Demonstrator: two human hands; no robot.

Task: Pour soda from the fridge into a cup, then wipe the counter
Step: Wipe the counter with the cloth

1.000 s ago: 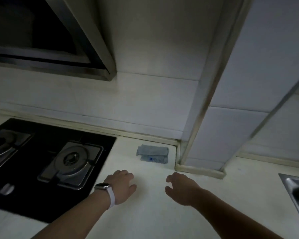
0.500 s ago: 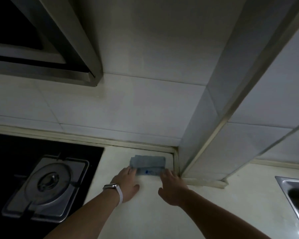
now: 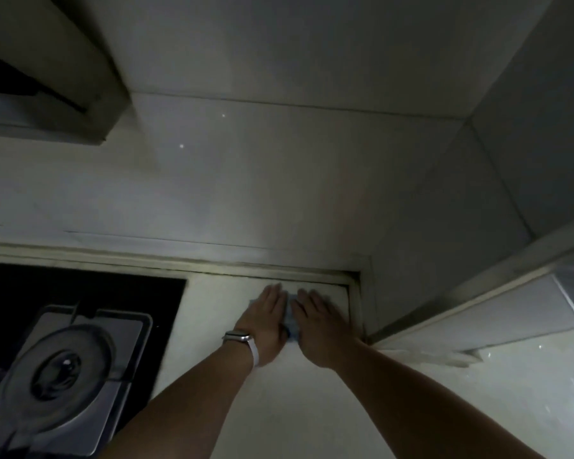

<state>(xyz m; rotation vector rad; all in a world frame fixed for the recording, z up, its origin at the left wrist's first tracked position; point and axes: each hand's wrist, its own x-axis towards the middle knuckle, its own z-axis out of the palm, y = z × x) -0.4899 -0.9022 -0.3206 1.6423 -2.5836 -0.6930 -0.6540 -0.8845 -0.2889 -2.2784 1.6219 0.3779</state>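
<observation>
A grey-blue folded cloth (image 3: 290, 318) lies on the pale counter (image 3: 279, 392) near the back wall, mostly hidden under my hands. My left hand (image 3: 267, 321), with a watch on its wrist, lies flat with fingers straight on the cloth's left part. My right hand (image 3: 318, 326) lies flat on its right part, fingers pointing at the wall. Only a narrow strip of cloth shows between the two hands. No cup or soda is in view.
A black gas hob (image 3: 80, 342) with a metal burner (image 3: 60, 366) fills the lower left. A range hood (image 3: 47, 77) hangs at the upper left. A tiled pillar (image 3: 478, 260) juts out right of the cloth, its base meeting the counter.
Both hands moved forward from the open counter onto the cloth and now lie flat on top of it. The camera moved closer and tilted, so the sink has left the view.
</observation>
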